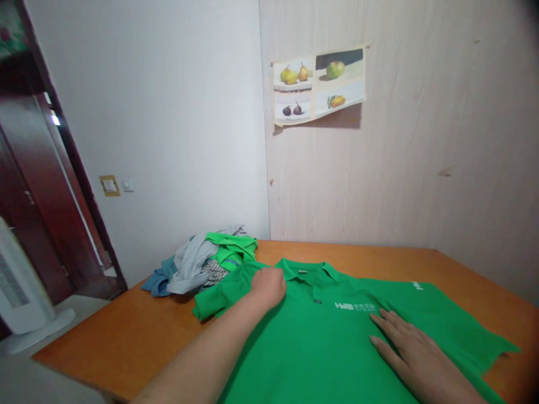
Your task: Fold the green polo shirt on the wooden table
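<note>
Pale wood-grain wall panels stood behind an orange-brown table (126, 331), with a fruit poster (319, 84) taped up high and a dark door (29, 185) at far left. From my remote seat I saw a green shirt (328, 359) lying face up across the table's near right part, collar toward the wall. My left hand (267, 287) sat on the shirt's shoulder just left of the collar, fingers curled under and hidden, so I could not tell whether they pinched the cloth. My right hand (406, 348) lay palm down on the chest, fingers straight and slightly spread, just near of the white logo (355, 306). A heap of clothes (197, 266) sat at the far left of the table, touching the shirt's sleeve.
</note>
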A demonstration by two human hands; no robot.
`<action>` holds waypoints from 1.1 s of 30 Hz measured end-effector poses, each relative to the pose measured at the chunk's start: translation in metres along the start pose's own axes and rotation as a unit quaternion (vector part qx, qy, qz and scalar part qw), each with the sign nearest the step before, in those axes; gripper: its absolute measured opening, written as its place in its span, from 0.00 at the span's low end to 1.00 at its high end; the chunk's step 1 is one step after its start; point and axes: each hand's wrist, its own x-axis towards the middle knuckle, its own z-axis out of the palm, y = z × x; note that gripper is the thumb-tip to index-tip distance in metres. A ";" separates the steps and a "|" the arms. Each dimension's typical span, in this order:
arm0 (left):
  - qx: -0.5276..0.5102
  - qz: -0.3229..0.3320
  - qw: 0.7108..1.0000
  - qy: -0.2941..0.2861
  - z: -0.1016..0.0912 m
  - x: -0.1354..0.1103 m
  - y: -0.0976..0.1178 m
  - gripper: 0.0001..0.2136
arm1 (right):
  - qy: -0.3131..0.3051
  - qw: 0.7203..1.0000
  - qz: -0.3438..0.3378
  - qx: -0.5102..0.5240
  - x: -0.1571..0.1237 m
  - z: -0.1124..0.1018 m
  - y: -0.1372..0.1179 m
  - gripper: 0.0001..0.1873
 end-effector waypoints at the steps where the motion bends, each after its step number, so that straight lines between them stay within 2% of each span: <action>1: -0.007 0.027 0.999 -0.016 0.003 -0.002 0.010 0.14 | -0.001 1.000 0.001 -0.001 0.000 -0.001 -0.001 0.36; 4: -0.024 0.088 0.995 -0.049 0.010 -0.002 0.031 0.16 | 0.001 1.000 0.005 0.002 0.000 -0.003 -0.003 0.35; 6: -0.031 0.103 0.992 -0.059 0.012 0.001 0.038 0.20 | 0.002 1.000 0.004 0.007 0.000 -0.004 -0.004 0.35; 10: -0.033 0.092 0.993 -0.069 0.019 0.009 0.042 0.27 | -0.002 1.000 0.004 0.017 -0.001 -0.006 -0.006 0.36; 14: -0.027 0.074 0.993 -0.084 0.026 0.012 0.044 0.25 | -0.010 1.000 0.013 0.025 -0.001 -0.010 -0.010 0.35; 18: -0.025 0.073 0.995 -0.066 0.024 0.011 0.053 0.20 | -0.032 0.999 0.020 0.025 0.000 -0.020 -0.018 0.36; 21: -0.048 0.089 0.994 -0.047 0.027 0.006 0.061 0.25 | -0.050 0.998 0.028 0.023 0.003 -0.026 -0.021 0.36; 25: -0.066 0.099 0.993 0.007 0.044 -0.003 0.066 0.31 | -0.064 0.997 0.035 0.040 0.003 -0.030 -0.024 0.36; 27: -0.060 0.092 0.994 0.017 0.052 -0.006 0.066 0.32 | -0.061 0.996 0.040 0.058 0.003 -0.033 -0.025 0.35; 30: -0.062 0.090 0.994 0.004 0.058 -0.007 0.064 0.34 | -0.057 0.991 0.040 0.116 0.007 -0.043 -0.019 0.33; 33: -0.064 0.094 0.994 0.003 0.056 -0.006 0.064 0.34 | -0.025 0.982 0.059 0.180 0.020 -0.060 0.002 0.28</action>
